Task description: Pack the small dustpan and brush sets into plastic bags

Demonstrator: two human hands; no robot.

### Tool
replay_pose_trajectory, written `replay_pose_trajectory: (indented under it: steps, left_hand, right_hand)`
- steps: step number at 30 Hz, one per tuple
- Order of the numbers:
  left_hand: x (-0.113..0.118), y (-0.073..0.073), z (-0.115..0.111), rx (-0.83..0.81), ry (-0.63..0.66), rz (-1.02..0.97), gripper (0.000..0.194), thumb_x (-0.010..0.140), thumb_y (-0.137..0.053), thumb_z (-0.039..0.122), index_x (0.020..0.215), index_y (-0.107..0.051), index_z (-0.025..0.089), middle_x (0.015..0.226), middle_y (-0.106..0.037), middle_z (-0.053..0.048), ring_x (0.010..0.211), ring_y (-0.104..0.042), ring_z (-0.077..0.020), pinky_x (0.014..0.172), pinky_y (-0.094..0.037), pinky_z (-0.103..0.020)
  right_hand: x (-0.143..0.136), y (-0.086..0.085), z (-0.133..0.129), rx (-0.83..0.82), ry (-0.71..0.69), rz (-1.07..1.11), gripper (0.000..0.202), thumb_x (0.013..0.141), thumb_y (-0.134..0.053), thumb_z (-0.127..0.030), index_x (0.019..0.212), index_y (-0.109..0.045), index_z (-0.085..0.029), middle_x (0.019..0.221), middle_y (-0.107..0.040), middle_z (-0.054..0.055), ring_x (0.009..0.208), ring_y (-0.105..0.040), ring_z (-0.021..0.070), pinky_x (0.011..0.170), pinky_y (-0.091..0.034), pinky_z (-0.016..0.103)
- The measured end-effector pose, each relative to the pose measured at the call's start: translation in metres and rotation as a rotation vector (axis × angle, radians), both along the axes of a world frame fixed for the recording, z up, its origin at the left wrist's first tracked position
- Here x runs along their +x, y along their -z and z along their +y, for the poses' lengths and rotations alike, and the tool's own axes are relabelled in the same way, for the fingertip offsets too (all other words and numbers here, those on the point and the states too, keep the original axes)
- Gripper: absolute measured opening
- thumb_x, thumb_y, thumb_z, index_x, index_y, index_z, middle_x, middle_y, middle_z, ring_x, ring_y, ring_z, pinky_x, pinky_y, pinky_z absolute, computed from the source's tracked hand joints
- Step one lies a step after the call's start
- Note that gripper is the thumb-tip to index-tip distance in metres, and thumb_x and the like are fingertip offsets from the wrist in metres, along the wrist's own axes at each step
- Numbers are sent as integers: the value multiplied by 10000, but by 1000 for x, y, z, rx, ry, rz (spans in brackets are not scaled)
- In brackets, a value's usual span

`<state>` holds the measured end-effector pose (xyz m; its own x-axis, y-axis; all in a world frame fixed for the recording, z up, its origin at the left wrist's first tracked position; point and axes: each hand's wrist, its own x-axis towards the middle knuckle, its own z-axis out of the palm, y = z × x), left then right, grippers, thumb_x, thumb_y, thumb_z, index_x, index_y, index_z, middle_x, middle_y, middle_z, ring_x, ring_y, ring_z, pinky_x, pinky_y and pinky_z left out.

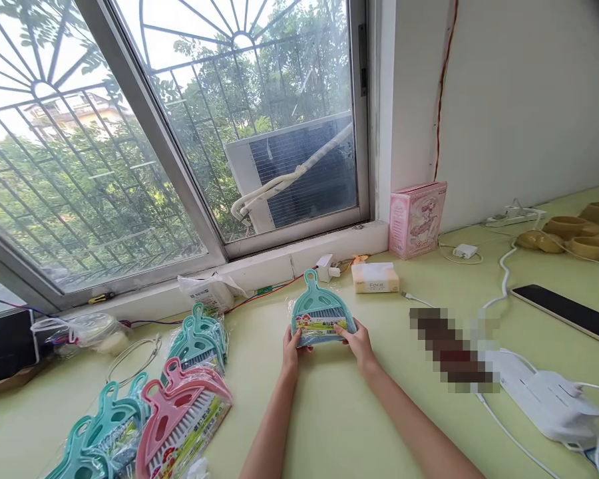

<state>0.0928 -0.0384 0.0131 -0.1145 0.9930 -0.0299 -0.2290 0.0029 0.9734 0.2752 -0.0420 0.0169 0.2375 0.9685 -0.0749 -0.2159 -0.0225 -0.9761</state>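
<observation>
Both my hands grip a teal dustpan and brush set [319, 307] in clear wrapping, its handle pointing away from me. My left hand [292, 346] pinches the lower left corner, thumb on top. On the lower right corner my right hand [357, 340] does the same, its thumb against the printed label. To the left lie more wrapped sets: pink ones [180, 419], teal ones [197, 339] behind them, and further teal ones [104, 426] nearer the front left.
A tissue pack [376, 277] and a pink box [416, 219] stand by the wall. At right are a phone [572, 311], a white power strip [544, 399] with cables, and brown bowls [593, 248]. A window [259, 133] rises behind the table [324, 426].
</observation>
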Motion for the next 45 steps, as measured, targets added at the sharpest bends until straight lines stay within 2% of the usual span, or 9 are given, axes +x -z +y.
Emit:
replay_pose_trajectory:
  steps: [6, 11, 15, 21, 26, 30, 34, 38, 45]
  left_hand:
    - [4, -3, -3, 0, -29, 117, 619, 688, -618, 739, 878, -541, 155, 548, -567, 15, 384, -498, -119, 365, -409, -240]
    - [4, -4, -4, 15, -89, 178, 632, 660, -614, 773, 813, -557, 163, 528, -541, 11, 381, -477, -124, 344, -371, -243]
    - [4, -5, -4, 14, -107, 193, 633, 654, -617, 774, 800, -564, 160, 548, -547, 1, 393, -488, -129, 344, -372, -243]
    - [6, -8, -7, 18, -56, 180, 654, 661, -595, 795, 805, -571, 157, 535, -559, 0, 394, -479, -127, 351, -387, -245]
    - [5, -8, -7, 19, -18, 145, 697, 671, -600, 782, 928, -629, 135, 700, -662, -67, 492, -571, -165, 396, -449, -268]
    - [4, -6, -5, 53, 33, 150, 650, 587, -766, 653, 956, -637, 133, 891, -700, -134, 625, -645, -220, 423, -496, -290]
    - [3, -3, -2, 49, 28, 158, 631, 548, -802, 628, 899, -622, 136, 795, -694, -109, 537, -609, -189, 417, -497, -289]
    - [2, 1, 0, 15, -1, 124, 629, 545, -806, 620, 896, -611, 135, 728, -682, -89, 479, -592, -179, 403, -488, -287]
    - [1, 7, 2, 7, 0, 79, 595, 560, -804, 591, 883, -606, 132, 702, -672, -76, 460, -579, -169, 387, -479, -282]
  right_hand:
    - [3, -2, 2, -26, -16, -8, 549, 485, -827, -535, 855, -670, -161, 790, -714, 56, 592, -593, 168, 526, -479, 281]
    - [1, 6, 5, 20, 7, 28, 544, 634, -652, -708, 755, -641, -178, 710, -682, 47, 619, -583, 182, 518, -504, 289]
    - [0, 9, 6, 30, 33, -22, 572, 617, -627, -758, 694, -611, -192, 691, -676, 58, 631, -586, 203, 501, -502, 299]
    - [1, 12, 7, 21, 88, -91, 618, 616, -546, -818, 669, -591, -204, 649, -651, 55, 580, -563, 196, 482, -473, 302]
    - [0, 19, 11, 26, 130, -127, 604, 638, -514, -813, 644, -577, -213, 614, -643, 49, 557, -538, 191, 472, -436, 292]
    - [1, 21, 12, 43, 123, -115, 596, 659, -526, -790, 690, -620, -202, 694, -693, 74, 620, -588, 215, 523, -463, 301]
    - [0, 17, 10, 16, 41, -79, 559, 670, -583, -739, 801, -650, -200, 779, -722, 74, 661, -635, 234, 521, -481, 302]
    - [-3, 13, 7, 33, -5, -125, 526, 603, -733, -613, 915, -655, -197, 868, -736, 77, 719, -669, 255, 537, -510, 309]
    - [-4, 17, 9, 45, 7, -175, 487, 602, -756, -570, 874, -656, -178, 877, -741, 106, 780, -683, 278, 647, -554, 349]
